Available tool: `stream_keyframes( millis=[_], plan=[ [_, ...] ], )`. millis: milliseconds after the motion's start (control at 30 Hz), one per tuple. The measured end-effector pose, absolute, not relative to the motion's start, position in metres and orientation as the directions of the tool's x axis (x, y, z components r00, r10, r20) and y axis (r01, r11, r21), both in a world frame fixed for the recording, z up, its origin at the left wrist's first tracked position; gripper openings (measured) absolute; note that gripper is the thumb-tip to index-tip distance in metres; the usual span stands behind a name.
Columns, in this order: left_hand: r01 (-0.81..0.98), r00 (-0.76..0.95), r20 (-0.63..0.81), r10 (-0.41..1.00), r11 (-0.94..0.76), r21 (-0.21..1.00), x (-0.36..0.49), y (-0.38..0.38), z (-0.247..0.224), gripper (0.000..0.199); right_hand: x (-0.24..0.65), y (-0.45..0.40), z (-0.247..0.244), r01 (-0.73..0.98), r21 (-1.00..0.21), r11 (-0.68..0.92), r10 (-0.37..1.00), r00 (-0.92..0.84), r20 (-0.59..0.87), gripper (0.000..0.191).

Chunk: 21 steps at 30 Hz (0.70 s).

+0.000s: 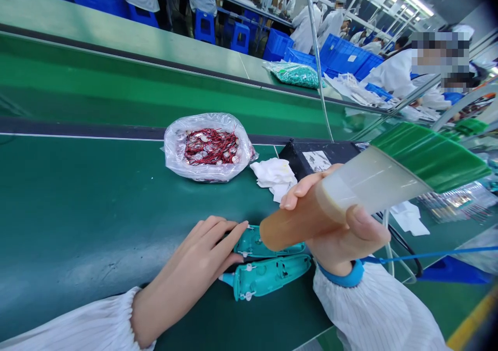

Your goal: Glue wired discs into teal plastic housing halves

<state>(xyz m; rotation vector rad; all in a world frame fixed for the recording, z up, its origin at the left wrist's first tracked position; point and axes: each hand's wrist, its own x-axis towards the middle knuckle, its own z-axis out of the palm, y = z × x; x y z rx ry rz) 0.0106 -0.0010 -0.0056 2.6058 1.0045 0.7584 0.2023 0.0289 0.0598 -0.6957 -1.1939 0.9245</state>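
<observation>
My left hand (208, 250) rests at the left end of a teal plastic shell half (249, 243), its fingers and thumb closed around that end and hiding it. A matching shell half (268, 275) lies open side up just nearer to me, with small white parts at its left end. My right hand (338, 237) grips a translucent tube-shaped container (350, 185) with amber contents at its lower end and a wide green top. The container is tilted, its amber end over the farther shell half; whether it touches cannot be told.
Beyond my hands stands a clear bag of red-and-black wires with metal discs (212, 146). Crumpled white tissue (275, 174) and a black box (322, 156) lie to its right. A green conveyor belt (116, 91) runs behind. Co-workers in white sit farther back among blue bins (342, 52).
</observation>
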Motion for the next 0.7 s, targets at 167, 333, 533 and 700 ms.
stream_keyframes(
  millis=[167, 333, 533, 700],
  plan=[
    [0.548, 0.629, 0.376, 0.681, -0.731, 0.406, 0.0103, -0.0015, -0.0064, 0.035, 0.204, 0.0288, 0.0565, -0.26, -0.841, 0.474, 0.881, 0.133, 0.454, 0.018],
    [0.551, 0.636, 0.371, 0.676, -0.735, 0.395, 0.0098, -0.0009, -0.0062, 0.035, 0.2061, 0.0313, 0.0553, -0.251, -0.833, 0.493, 0.87, 0.148, 0.471, 0.019],
    [0.552, 0.634, 0.372, 0.678, -0.734, 0.395, 0.0094, -0.0016, -0.0051, 0.035, 0.2059, 0.0312, 0.0559, -0.168, -0.83, 0.531, 0.847, 0.132, 0.515, 0.017],
    [0.549, 0.629, 0.377, 0.68, -0.732, 0.403, 0.0093, -0.0022, -0.0047, 0.033, 0.2054, 0.0276, 0.0574, -0.172, -0.81, 0.561, 0.827, 0.142, 0.543, 0.028]
  ],
)
